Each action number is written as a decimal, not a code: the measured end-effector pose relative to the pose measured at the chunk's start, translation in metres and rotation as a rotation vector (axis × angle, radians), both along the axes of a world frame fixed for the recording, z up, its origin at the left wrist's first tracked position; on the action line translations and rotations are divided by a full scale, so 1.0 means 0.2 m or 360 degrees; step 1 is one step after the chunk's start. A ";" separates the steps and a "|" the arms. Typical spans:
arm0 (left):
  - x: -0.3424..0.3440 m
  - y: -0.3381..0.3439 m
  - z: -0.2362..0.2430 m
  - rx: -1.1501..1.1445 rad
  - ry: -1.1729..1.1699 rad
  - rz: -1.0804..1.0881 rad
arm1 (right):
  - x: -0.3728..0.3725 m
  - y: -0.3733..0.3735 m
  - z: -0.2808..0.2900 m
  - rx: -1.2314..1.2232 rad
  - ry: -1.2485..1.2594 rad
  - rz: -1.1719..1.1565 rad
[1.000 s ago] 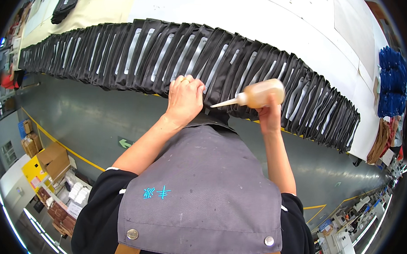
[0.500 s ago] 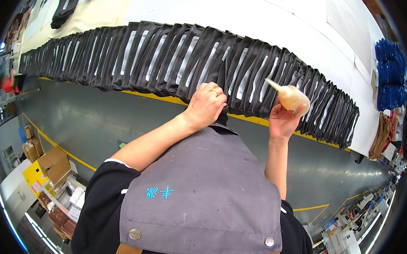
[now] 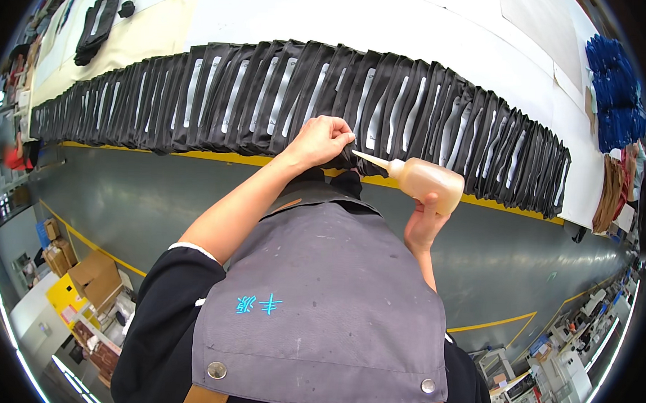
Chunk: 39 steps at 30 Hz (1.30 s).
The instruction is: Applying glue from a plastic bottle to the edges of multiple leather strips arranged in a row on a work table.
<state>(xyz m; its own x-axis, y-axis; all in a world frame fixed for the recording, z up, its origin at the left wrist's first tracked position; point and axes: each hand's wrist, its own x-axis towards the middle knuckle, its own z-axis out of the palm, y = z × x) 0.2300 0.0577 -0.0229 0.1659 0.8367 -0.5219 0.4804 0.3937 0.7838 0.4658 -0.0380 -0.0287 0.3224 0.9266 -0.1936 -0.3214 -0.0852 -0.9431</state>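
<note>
A long row of overlapping black fabric pieces [image 3: 226,104] with pale grey strips runs across the white table [image 3: 288,16]. At the row's near edge, my left hand [image 3: 317,141] is closed in a pinch on a black fabric piece [image 3: 345,158]; the fingers hide part of what they hold. My right hand [image 3: 424,224] grips a clear squeeze bottle [image 3: 432,185] with amber contents from below. The bottle lies nearly level, its long thin nozzle pointing left, and the tip is just right of my left fingertips.
Beyond the row at the far left lies a folded black bundle [image 3: 97,27], with a small black piece [image 3: 127,8] beside it. Blue fabric [image 3: 615,92] is stacked at the far right, brown pieces [image 3: 609,196] below it. Cardboard boxes [image 3: 96,271] stand at the lower left.
My right hand has brought the bottle left and down, turning it so the nozzle points at my left hand. The left hand has shifted slightly, still pinching.
</note>
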 end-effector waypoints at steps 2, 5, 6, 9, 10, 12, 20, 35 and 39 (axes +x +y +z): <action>0.00 0.01 0.01 -0.0042 -0.0022 0.0001 | 0.00 -0.02 -0.04 0.0047 -0.0099 0.0019; 0.01 0.01 0.03 -0.0101 -0.0024 -0.0008 | -0.01 -0.03 -0.07 0.0107 -0.0237 0.0052; 0.01 0.01 0.02 -0.0094 -0.0027 0.0000 | -0.02 -0.02 -0.07 0.0121 -0.0272 0.0061; 0.01 0.01 0.02 -0.0069 -0.0010 -0.0019 | -0.07 -0.01 0.00 0.0074 -0.0352 0.0006; 0.01 0.01 0.02 -0.0049 0.0009 -0.0043 | -0.08 -0.01 0.00 0.0073 -0.0353 0.0005; 0.02 0.01 0.02 -0.0012 0.0016 -0.0028 | -0.08 -0.03 0.00 0.0066 -0.0410 0.0078; 0.02 0.01 0.03 0.0019 0.0030 0.0012 | -0.07 -0.02 0.01 0.0103 -0.0407 0.0036; -0.07 -0.22 0.11 0.0706 0.0787 -0.0207 | 0.10 0.48 -0.04 -0.0110 0.0546 -0.0097; -0.07 -0.25 0.12 0.0649 0.0798 -0.0166 | 0.04 0.67 -0.07 -0.0036 0.0281 0.0083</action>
<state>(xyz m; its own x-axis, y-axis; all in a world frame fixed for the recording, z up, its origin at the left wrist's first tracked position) 0.2155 0.0068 0.0005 0.0760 0.9766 -0.2014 0.8459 0.0438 0.5315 0.4746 0.0962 -0.0426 0.2332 0.9359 -0.2640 -0.4766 -0.1266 -0.8699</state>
